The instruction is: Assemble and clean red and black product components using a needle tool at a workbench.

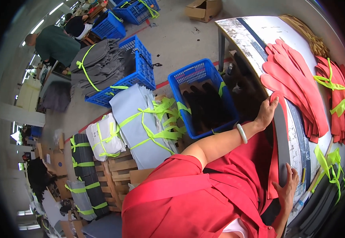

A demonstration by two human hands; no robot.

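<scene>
A long, round-ended strip [282, 133], grey on one face and coral red at its edges, lies along the near edge of the white table. At its rounded far end my left hand [266, 112] grips it, thumb and fingers closed on the tip; a pale bangle circles that wrist. Lower down, my right hand [287, 185] has its fingers bent against the strip's grey side, thumb apart on the near side. Just beyond the strip, a fanned pile of coral-red round-ended strips [295, 85] rests on the table. A second red bundle [335, 99] is tied with yellow-green ribbon.
The worn white table [250, 33] holds tan cords [305, 33] and dark strips [319, 210]. Left of me stand a blue crate [203, 65] with black pieces, a crate of grey pieces [101, 65] and tied light-grey sheets [134, 113]. A person [57, 43] bends over at far left.
</scene>
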